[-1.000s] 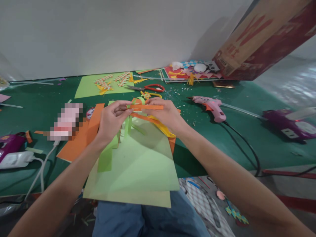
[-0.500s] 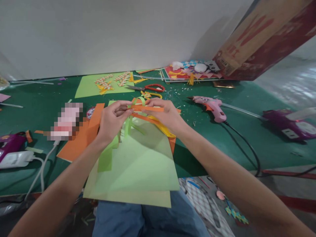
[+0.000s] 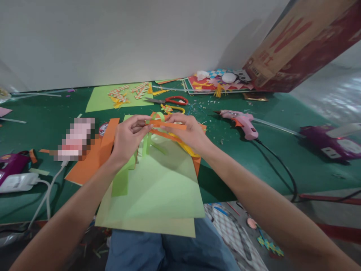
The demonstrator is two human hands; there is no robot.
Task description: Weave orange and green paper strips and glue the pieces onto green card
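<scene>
Both hands pinch a small weave of orange and green paper strips above the light green sheets. My left hand is closed on the weave's left side, thumb and forefinger together. My right hand is closed on an orange paper strip that runs right from the weave. A green paper strip curls up in a loop between the hands, and another green strip hangs below. Under my right hand lies a yellow tool with a toothed edge, partly hidden.
Red-handled scissors lie beyond the hands. A pink glue gun with a black cord is on the right. Orange paper and a pixelated pink object with a white cable are left. Purple power strips sit at the sides.
My right hand's fingers have shifted slightly along the orange strip, with the thumb now toward the weave. My left hand has stayed in place.
</scene>
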